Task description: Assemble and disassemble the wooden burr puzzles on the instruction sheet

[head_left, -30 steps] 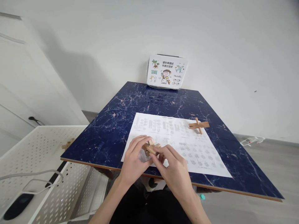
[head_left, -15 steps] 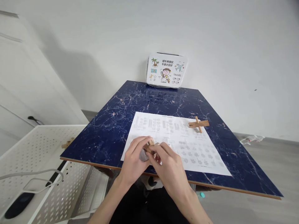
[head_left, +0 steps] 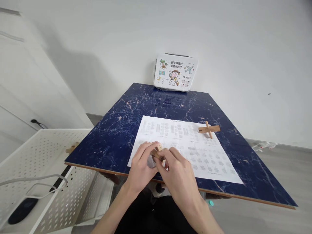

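Note:
Between my two hands is a small cluster of wooden puzzle pieces (head_left: pixel 158 154), mostly covered by the fingers. My left hand (head_left: pixel 142 162) grips it from the left, with fingers curled over the top. From the right, my right hand (head_left: pixel 176 167) pinches the cluster between thumb and fingers. Both hands are above the near edge of a printed instruction sheet (head_left: pixel 195 143), which has rows of small grey diagrams. Two wooden pieces lie crossed (head_left: pixel 209 129) on the sheet's upper right corner, apart from my hands.
The sheet lies on a blue marbled table (head_left: pixel 112 130). A white cartoon-printed case (head_left: pixel 175 72) leans against the wall at the back. To the left, a white perforated rack (head_left: pixel 46 146) holds a wooden piece (head_left: pixel 72 148), a cable and a black mouse-shaped object (head_left: pixel 23 210).
My right hand has shifted its fingers slightly on the wooden pieces, and the held cluster has turned a little. The whole view has moved slightly; the crossed pieces stay put.

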Demonstrator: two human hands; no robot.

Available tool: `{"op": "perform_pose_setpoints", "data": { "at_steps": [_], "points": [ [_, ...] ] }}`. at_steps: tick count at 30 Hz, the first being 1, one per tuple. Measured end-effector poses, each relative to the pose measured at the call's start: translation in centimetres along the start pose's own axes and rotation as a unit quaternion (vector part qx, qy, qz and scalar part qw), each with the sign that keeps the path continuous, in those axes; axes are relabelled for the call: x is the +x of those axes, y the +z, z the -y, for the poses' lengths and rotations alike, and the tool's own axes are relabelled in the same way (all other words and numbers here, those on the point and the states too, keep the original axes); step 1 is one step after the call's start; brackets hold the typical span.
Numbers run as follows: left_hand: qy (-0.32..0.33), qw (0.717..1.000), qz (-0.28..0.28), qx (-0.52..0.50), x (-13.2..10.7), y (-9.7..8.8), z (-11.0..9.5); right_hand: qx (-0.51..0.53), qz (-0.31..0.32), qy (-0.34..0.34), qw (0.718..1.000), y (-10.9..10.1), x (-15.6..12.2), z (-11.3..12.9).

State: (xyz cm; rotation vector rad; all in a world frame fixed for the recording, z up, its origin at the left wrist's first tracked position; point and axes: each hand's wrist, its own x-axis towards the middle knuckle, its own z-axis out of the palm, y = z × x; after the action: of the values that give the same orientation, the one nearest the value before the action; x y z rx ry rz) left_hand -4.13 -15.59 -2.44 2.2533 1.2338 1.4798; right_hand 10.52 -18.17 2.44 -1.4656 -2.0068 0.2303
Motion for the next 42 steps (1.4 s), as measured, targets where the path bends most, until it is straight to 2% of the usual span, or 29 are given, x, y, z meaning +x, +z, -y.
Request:
{"op": "perform_pose_setpoints", "data": {
  "at_steps": [5,13,18,31,37,42],
  "points": [
    [-0.002,1.0,-0.006,0.007,0.1,0.0,-0.2,0.01,0.009,0.014,1.0,-0.5,0.1,0.0],
    [-0.001,1.0,-0.021,0.013,-0.1,0.1,-0.2,0.086,-0.007,0.063,0.994,-0.3,-0.1,0.0],
    [0.0,1.0,0.001,0.007,-0.2,0.1,0.0,0.121,0.004,0.049,0.991,-0.8,0.0,-0.4],
    [-0.039,0.999,0.019,-0.011,-0.3,0.1,0.0,0.08,0.08,0.005,0.994,-2.1,1.1,-1.3],
    [-0.043,0.999,0.015,-0.017,-0.2,0.2,0.0,0.136,0.095,0.027,0.986,-2.5,1.7,-1.9],
    [-0.048,0.997,0.035,-0.041,0.2,-0.1,-0.4,0.24,0.12,0.086,0.959,-2.9,1.7,-3.0]
  ]
}}
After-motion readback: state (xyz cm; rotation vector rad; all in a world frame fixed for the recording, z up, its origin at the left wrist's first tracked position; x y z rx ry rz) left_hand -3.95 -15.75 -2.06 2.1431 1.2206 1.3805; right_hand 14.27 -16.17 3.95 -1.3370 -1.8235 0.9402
